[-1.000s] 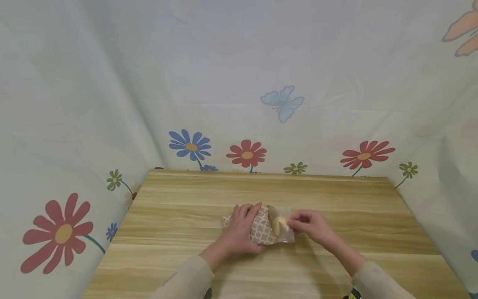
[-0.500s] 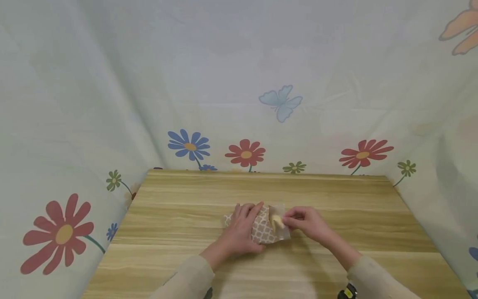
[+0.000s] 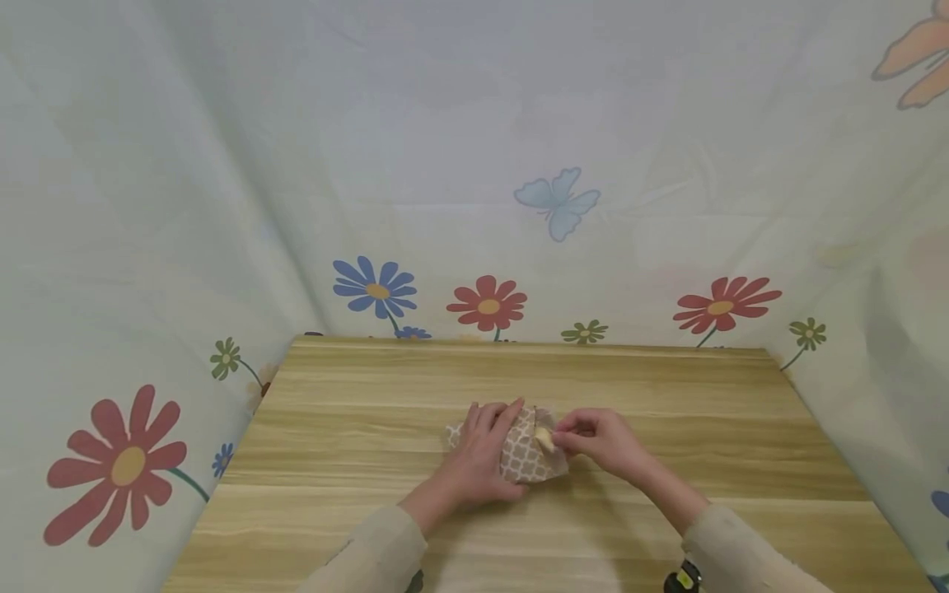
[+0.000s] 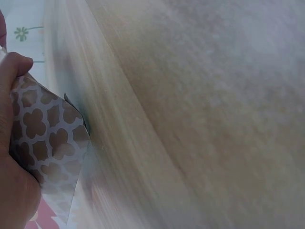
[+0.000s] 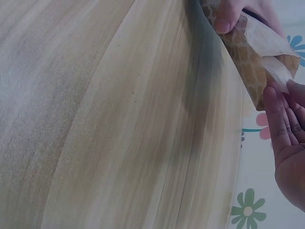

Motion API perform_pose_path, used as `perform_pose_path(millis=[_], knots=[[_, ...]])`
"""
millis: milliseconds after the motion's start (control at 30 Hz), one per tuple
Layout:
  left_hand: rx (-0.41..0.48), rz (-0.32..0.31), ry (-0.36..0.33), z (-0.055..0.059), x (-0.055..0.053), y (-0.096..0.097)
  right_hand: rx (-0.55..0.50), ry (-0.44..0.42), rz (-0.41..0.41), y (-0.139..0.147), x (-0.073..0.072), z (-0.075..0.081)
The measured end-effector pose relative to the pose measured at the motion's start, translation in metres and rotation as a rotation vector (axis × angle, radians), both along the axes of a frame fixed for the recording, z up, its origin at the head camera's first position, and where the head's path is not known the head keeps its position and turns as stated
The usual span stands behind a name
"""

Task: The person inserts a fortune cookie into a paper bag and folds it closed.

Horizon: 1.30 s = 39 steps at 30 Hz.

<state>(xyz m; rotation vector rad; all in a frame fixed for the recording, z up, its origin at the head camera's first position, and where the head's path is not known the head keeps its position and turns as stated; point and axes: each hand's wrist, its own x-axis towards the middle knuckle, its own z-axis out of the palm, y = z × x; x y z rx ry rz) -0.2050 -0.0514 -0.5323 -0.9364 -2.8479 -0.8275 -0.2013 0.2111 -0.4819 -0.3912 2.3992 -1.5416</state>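
Observation:
A tan paper bag (image 3: 525,458) with a white lattice print lies on its side on the wooden table, its mouth turned right. Over its closed end, my left hand (image 3: 478,461) grips the bag, thumb on the near side and fingers on the far side. At the mouth, my right hand (image 3: 604,442) pinches the end of a clear plastic packet (image 3: 544,438) with something pale yellow in it. Most of this packet sits within the bag. The right wrist view shows its whitish end (image 5: 279,71) between thumb and fingers, framed by the bag's open edges.
The wood-grain table (image 3: 356,387) reaches back to a pale cloth backdrop (image 3: 415,206) printed with flowers and butterflies. Cloth also hangs along the left and right sides. A dark device (image 3: 682,578) shows at the right sleeve.
The right hand has moved left with the packet, which has slid deeper into the bag so less of it sticks out. The left hand has stayed in place on the bag.

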Motion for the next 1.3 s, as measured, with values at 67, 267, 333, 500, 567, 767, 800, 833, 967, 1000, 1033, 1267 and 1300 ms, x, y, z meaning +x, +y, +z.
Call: perform_pose_path(millis=[67, 267, 333, 500, 567, 767, 800, 833, 967, 1000, 1033, 1267, 1300], knots=[[0.003, -0.002, 0.001, 0.0, 0.0, 0.0, 0.012, 0.014, 0.008, -0.001, 0.001, 0.0], [0.016, -0.008, -0.009, 0.001, 0.001, 0.0, 0.076, 0.101, 0.044, -0.004, 0.002, 0.003], [0.021, -0.011, -0.01, 0.001, 0.001, -0.001, 0.083, 0.113, 0.045, -0.004, 0.003, 0.004], [0.036, -0.009, -0.007, -0.001, 0.001, -0.001, 0.065, 0.101, 0.046, -0.003, 0.004, 0.006], [0.047, -0.008, -0.012, -0.001, 0.0, -0.002, 0.053, 0.103, 0.054, -0.001, 0.004, 0.006], [0.076, -0.004, -0.043, -0.001, 0.001, -0.002, 0.04, 0.159, 0.019, 0.014, 0.003, 0.008], [0.08, -0.003, -0.042, -0.001, 0.001, -0.003, 0.043, 0.168, 0.006, 0.016, 0.003, 0.009], [0.084, -0.002, -0.041, -0.001, 0.001, -0.003, 0.049, 0.176, -0.005, 0.018, 0.003, 0.009], [0.101, -0.001, -0.031, -0.002, 0.001, -0.003, 0.084, 0.157, 0.002, 0.023, 0.0, 0.006], [0.103, 0.0, -0.031, -0.003, 0.001, -0.003, 0.09, 0.141, 0.015, 0.023, -0.001, 0.004], [0.104, 0.001, -0.033, -0.003, 0.001, -0.004, 0.101, 0.126, 0.028, 0.023, -0.001, 0.002], [0.097, -0.014, -0.037, -0.001, 0.001, -0.001, 0.047, -0.005, 0.037, 0.014, -0.001, -0.009], [0.098, -0.015, -0.039, 0.0, 0.001, 0.0, 0.033, -0.01, 0.04, 0.013, -0.001, -0.009]])
